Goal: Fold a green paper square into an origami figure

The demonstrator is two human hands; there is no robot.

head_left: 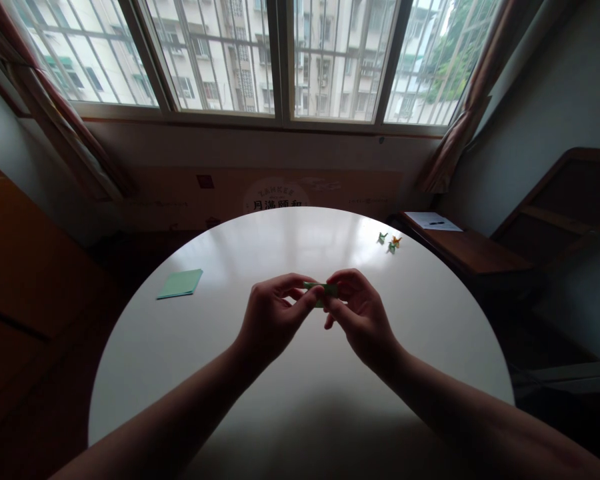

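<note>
Over the middle of the white round table (300, 400), a small piece of folded green paper (329, 289) is pinched between both hands. My left hand (277, 310) grips its left side with thumb and fingers. On the right side, my right hand (357, 310) closes its thumb and forefinger on the same paper, while its lower fingers curl beneath. Fingers cover much of the paper, so its full shape is hidden. A stack of square green paper sheets (180, 284) lies at the table's left. Three small folded paper figures, green and orange (396, 241), stand at the far right.
Beyond the table's far edge is a printed orange panel (330, 187) below a barred window (280, 60). At right, a wooden stand (460, 250) bears a white sheet (425, 217) with a pen. An orange-brown cabinet (25, 267) is at left.
</note>
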